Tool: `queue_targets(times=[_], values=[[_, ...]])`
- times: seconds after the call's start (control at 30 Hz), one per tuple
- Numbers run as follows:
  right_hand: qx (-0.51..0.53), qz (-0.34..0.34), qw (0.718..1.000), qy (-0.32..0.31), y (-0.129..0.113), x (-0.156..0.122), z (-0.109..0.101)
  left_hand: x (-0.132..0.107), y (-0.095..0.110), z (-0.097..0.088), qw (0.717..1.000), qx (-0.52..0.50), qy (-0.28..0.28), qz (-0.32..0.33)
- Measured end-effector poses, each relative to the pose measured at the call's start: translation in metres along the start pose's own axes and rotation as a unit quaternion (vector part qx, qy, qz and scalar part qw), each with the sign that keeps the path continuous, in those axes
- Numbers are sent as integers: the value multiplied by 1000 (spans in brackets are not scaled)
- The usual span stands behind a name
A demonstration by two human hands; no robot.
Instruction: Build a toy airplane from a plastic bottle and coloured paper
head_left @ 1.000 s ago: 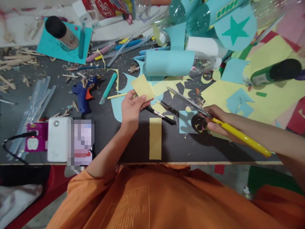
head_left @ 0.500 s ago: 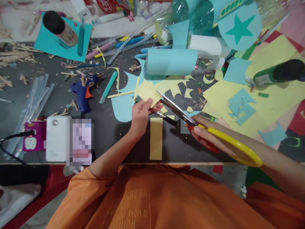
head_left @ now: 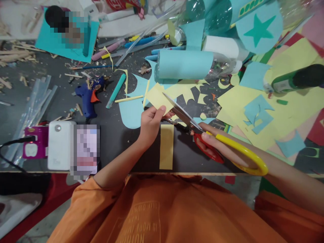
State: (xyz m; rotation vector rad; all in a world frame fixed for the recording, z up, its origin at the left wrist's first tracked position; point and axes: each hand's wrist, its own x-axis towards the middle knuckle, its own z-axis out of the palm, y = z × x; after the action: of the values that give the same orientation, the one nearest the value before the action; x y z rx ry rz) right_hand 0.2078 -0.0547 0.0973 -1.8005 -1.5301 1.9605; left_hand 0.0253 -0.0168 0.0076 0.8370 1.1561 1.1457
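My left hand (head_left: 150,123) pinches a small yellow paper piece (head_left: 157,98) just above the dark table (head_left: 118,135). My right hand (head_left: 222,146) is wrapped through the yellow and red handles of a pair of scissors (head_left: 202,130). The blades (head_left: 178,111) are parted and reach the right edge of the yellow piece. A yellow paper strip (head_left: 166,146) lies flat on the table below my left hand. A black pen (head_left: 177,123) lies under the blades.
A blue glue gun (head_left: 89,96) lies left of my left hand. A bottle wrapped in light blue paper (head_left: 187,64) lies behind. Yellow sheets and blue scraps (head_left: 258,111) cover the right. A white box (head_left: 59,145) and magenta power strip (head_left: 32,146) sit front left.
My right hand has brought the scissors leftward from the right side to the yellow piece, with the blades parting. My left hand has shifted slightly right with the paper.
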Motion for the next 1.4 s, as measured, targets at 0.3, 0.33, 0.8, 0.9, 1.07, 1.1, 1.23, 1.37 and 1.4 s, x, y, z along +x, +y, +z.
queue_targets(times=[0.3,0.33,0.8,0.9,1.07,1.1,1.23,1.37,1.4], values=[[32,-1,999,-24,10,4,1,-1,-2,0,1000,9,-1,-5],[33,-4,999,-31,12,5,1,-1,-2,0,1000,8,-3,-4],[40,-31,998,-29,21,6,-1,-1,-1,0,999,38,-19,-12],[36,-34,999,-19,20,5,0,-2,0,1,999,38,-19,-14],[39,-38,998,21,15,0,3,-2,-1,0,999,35,-20,-18],[40,-39,998,25,14,-1,4,-1,-1,0,999,32,-21,-19],[20,-44,998,26,15,-3,1,0,0,-1,999,-7,-32,-33],[-15,-47,999,18,21,-3,0,2,4,-1,999,-33,-8,-41],[-20,-49,998,17,22,-3,0,3,4,-1,999,-31,-7,-43]])
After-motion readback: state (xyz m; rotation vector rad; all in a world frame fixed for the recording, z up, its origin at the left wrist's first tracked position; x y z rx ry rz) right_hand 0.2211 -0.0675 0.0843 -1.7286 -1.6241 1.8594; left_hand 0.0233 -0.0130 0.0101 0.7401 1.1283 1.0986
